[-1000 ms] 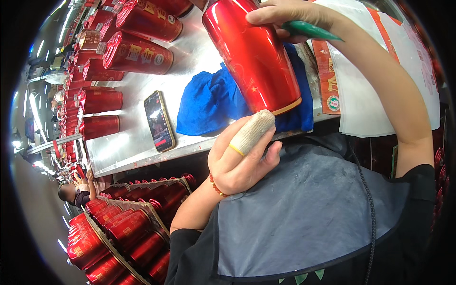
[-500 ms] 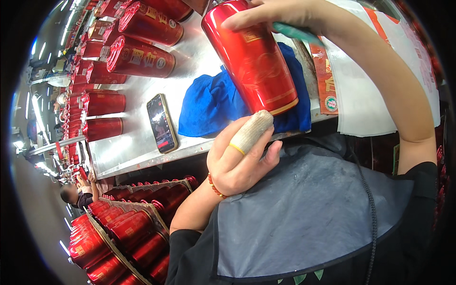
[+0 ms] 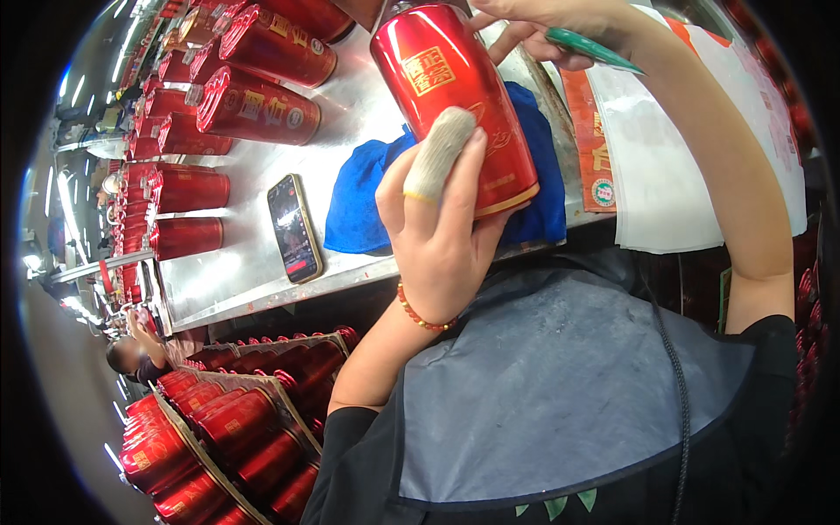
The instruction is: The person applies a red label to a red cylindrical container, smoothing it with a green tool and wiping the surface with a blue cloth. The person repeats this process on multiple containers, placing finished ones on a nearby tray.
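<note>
Red canister (image 3: 455,105) upper centre of frame, tilted, raised above blue cloth (image 3: 363,206) on metal surface (image 3: 254,271). Left hand (image 3: 437,219) wrapped around canister's lower part, fingers closed on it, bandaged finger against side. Right hand (image 3: 547,22) at canister top, green tool (image 3: 591,48) pinched in fingers; whether it grips canister itself, cannot tell. Phone (image 3: 293,227) centre left. Risk: glossy wall could slip in one-hand hold, drop onto phone or cloth.

Phone (image 3: 293,227) left of cloth (image 3: 367,197)
</note>
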